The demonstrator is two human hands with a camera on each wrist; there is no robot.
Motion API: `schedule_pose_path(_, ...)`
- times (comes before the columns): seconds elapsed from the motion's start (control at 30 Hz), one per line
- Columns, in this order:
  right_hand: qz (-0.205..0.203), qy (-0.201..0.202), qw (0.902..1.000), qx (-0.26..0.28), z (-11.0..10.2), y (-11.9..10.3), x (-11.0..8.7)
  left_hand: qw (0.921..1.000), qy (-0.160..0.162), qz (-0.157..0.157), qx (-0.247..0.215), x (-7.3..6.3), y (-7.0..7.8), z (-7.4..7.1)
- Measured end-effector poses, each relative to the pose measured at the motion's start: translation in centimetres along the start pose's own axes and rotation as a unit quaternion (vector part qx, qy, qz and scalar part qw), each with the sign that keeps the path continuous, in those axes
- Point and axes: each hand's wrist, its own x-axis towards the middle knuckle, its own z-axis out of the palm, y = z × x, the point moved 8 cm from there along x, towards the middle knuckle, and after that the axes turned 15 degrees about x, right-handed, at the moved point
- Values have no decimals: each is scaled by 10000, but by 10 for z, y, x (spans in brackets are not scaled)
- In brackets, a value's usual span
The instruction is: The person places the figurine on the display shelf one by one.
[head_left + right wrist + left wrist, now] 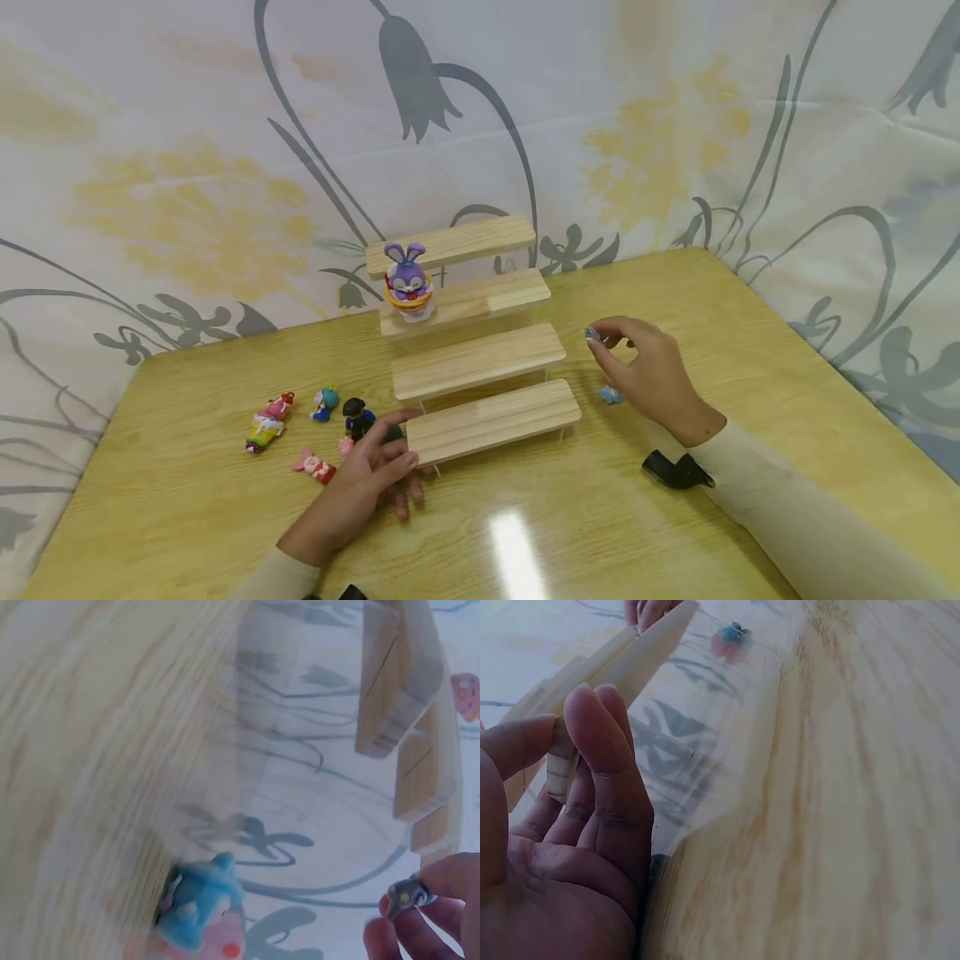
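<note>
A tiered wooden display shelf (495, 422) stands mid-table in the head view. My left hand (367, 479) grips the left end of its lowest board between thumb and fingers; the board's end shows in the pinch in the left wrist view. To the right of the shelf, my right hand (652, 371) is raised and pinches a small grey figurine (406, 897) between thumb and fingertips. Its details are too small to tell. Below that hand, a light-blue figurine (611, 395) lies on the table. A purple rabbit figurine (408, 279) sits at the left of the second board from the top.
Left of the shelf lie several figurines: a pink-and-yellow one (268, 423), a blue-and-green one (325, 403), a dark-capped one (358, 418) and a pink-eared one in red (315, 467). A flower-printed cloth (480, 100) hangs behind the wooden table (187, 517).
</note>
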Motion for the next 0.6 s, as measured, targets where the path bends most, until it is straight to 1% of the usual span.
schedule_pose_path(0.13, 75, 200, 9989, 405, -2, -9, 0, 9999, 29, -99, 80, 0, 0, -1)
schedule_pose_path(0.23, 128, 278, 9948, 970, -1, -18, 3, 9998, 8, -192, 104, 2, -1, -2)
schedule_pose_path(0.3, 146, 220, 9901, 1379, 3, -26, 8, 9997, -7, -238, 78, 2, -2, -2)
schedule_pose_path(0.4, 129, 9, 9816, 1907, 13, -38, 19, 9997, -30, -233, 34, 1, -3, -2)
schedule_pose_path(0.5, 41, -181, 9784, 2058, 23, -50, 32, 9998, -36, -172, 10, 0, -2, -2)
schedule_pose_path(0.6, -79, -315, 9783, 2047, 31, -60, 45, 9999, -39, -117, -8, 0, -1, -1)
